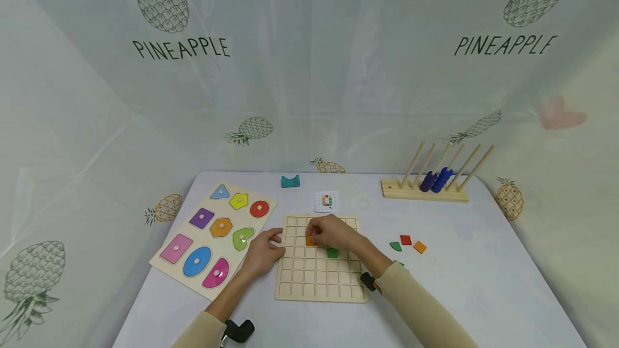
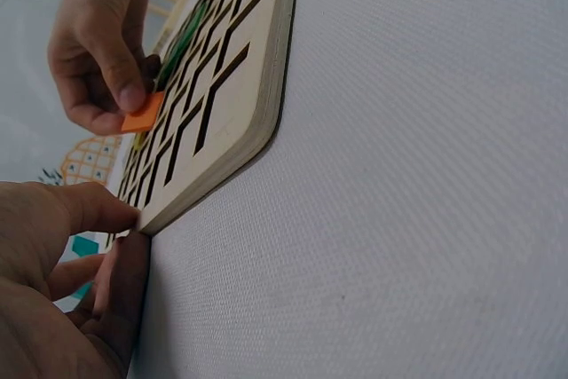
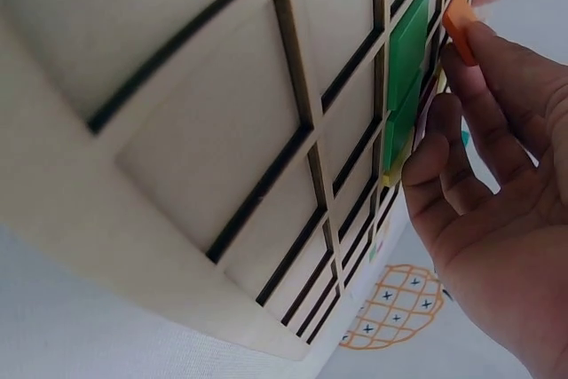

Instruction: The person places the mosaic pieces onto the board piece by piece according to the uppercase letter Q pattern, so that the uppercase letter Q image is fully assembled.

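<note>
Best tip for this bit: the left hand (image 1: 263, 254) is where it should be, fingertips loosely against the near edge of the board (image 1: 314, 275), not wrapped around anything. I'd leave it there as a brace so the grid doesn't skate across the desk (image 1: 435, 299). The right hand (image 1: 333, 231) is pinching the orange tile (image 3: 459, 26) between thumb and fingers, over the board and just across from the left hand. The tile's tipped at an angle, and I can't tell if its edge touches the wood. Seems to me the trick is picking one cell, setting one edge of the tile against a divider, then letting the rest drop flat and giving it a light press. If it binds, turn it a hair, don't force it. Also watch those trailing fingers: they hang close to the green tiles (image 3: 406, 55) sitting under the right hand, and a careless knuckle could nudge them. Would peek at the card (image 1: 326, 202) just beyond the right hand before letting go, since its little colored pattern looks like a handy guide. As for looks, the tile's a small flat orange square with a plain face and crisp edges, thick enough to get a decent grip on. Board's pale bare wood, raised dividers with dark sides, rounded corner, layered look along the edge by the left hand.
</note>
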Motion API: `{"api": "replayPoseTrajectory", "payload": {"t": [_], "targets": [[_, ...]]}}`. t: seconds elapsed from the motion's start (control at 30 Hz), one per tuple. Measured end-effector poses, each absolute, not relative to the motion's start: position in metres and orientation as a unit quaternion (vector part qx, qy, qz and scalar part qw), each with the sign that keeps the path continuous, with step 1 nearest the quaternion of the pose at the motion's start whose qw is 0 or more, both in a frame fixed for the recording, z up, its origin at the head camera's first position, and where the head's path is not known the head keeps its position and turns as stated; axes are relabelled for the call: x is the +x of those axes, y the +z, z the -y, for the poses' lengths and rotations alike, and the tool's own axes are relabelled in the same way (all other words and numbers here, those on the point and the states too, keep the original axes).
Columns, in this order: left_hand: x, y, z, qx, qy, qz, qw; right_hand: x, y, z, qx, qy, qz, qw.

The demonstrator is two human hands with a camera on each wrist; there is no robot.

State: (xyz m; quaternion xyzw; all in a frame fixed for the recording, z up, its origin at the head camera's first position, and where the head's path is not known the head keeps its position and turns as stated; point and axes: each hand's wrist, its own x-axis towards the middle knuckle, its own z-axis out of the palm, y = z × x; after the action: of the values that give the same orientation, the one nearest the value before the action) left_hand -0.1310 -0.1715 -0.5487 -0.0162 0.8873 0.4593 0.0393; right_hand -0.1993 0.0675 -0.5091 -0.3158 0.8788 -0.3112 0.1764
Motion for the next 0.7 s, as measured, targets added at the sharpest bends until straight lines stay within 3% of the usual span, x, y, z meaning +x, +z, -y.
{"api": "replayPoseTrajectory", "payload": {"t": [0.7], "targets": [[-0.1308,-0.5480,0.1708,-0.015,0.460,-0.887,0.036,-0.1997,-0.5126,-0.0687,-0.331,-0.287,-0.885,0.157]]}}
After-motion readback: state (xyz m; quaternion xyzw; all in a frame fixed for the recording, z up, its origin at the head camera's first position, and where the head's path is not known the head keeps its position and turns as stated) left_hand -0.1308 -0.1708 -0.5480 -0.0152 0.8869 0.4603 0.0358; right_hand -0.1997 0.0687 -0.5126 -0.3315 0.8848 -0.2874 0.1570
